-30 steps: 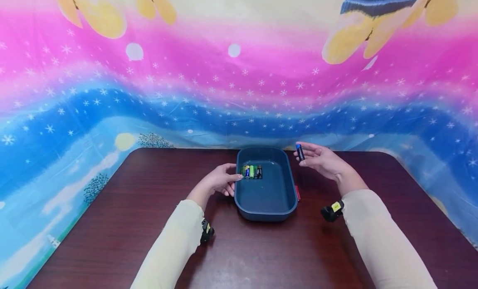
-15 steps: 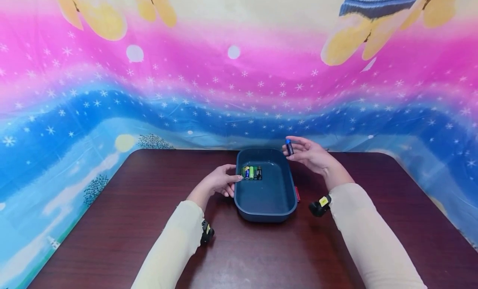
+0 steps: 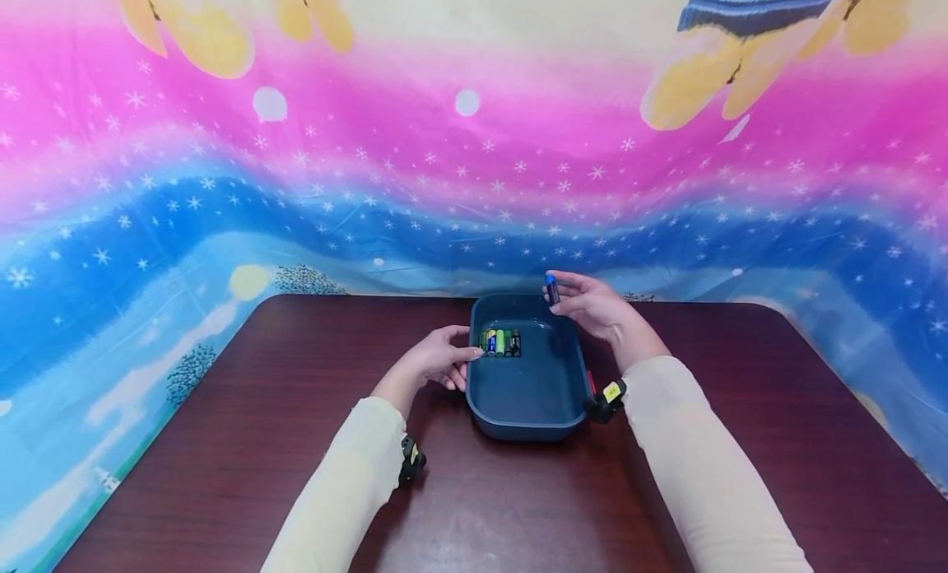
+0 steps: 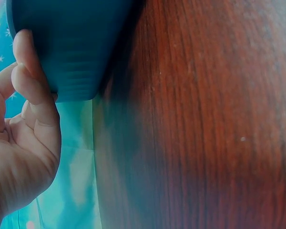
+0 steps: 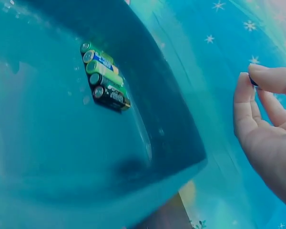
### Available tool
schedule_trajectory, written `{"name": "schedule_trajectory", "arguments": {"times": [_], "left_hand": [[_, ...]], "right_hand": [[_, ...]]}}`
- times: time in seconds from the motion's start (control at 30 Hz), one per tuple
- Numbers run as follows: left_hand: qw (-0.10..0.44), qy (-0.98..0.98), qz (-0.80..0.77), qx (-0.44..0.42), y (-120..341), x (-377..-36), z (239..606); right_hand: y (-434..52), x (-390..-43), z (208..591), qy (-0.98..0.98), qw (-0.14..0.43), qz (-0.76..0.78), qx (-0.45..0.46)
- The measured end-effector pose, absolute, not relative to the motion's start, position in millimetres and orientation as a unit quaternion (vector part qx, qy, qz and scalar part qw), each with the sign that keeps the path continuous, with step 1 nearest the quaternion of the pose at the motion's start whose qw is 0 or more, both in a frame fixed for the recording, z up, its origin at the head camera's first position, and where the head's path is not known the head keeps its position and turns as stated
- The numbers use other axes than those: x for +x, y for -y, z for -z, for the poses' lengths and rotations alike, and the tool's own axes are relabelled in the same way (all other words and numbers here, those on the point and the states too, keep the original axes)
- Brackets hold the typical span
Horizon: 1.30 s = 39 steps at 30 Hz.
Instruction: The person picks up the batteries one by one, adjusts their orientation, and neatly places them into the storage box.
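Note:
A dark blue tray point(image 3: 529, 412) sits mid-table with several batteries point(image 3: 499, 342) lined side by side at its far left; the same batteries point(image 5: 105, 89) show in the right wrist view. My right hand point(image 3: 592, 305) pinches a blue battery point(image 3: 551, 289) upright above the tray's far right corner. In the right wrist view only the blue battery's tip point(image 5: 253, 81) shows between the fingertips point(image 5: 271, 78). My left hand point(image 3: 433, 361) rests against the tray's left wall, its fingertips point(image 4: 31, 71) on the tray's wall point(image 4: 71, 43).
The dark wooden table point(image 3: 296, 441) stretches around the tray. A small red thing point(image 3: 590, 381) lies against the tray's right side. A bright patterned cloth point(image 3: 474, 170) hangs behind the table's far edge.
My right hand has carried the blue battery leftward, from beside the tray's right rim to above its far right corner. The left hand has stayed put.

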<state>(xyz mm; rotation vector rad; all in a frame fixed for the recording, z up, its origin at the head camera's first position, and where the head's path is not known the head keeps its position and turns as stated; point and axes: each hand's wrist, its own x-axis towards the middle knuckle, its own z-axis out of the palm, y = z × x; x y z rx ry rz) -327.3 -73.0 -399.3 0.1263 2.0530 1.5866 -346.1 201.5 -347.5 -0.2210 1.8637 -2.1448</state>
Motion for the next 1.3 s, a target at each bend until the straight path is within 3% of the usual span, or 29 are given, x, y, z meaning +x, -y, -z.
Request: {"name": "schedule_trajectory", "arguments": {"times": [1.3], "left_hand": [[0.269,-0.762,-0.588,0.047,72.8,-327.1,397.2]], "right_hand": [[-170.2,-361.4,371.0,-0.6,0.176,0.78,0.018]]}}
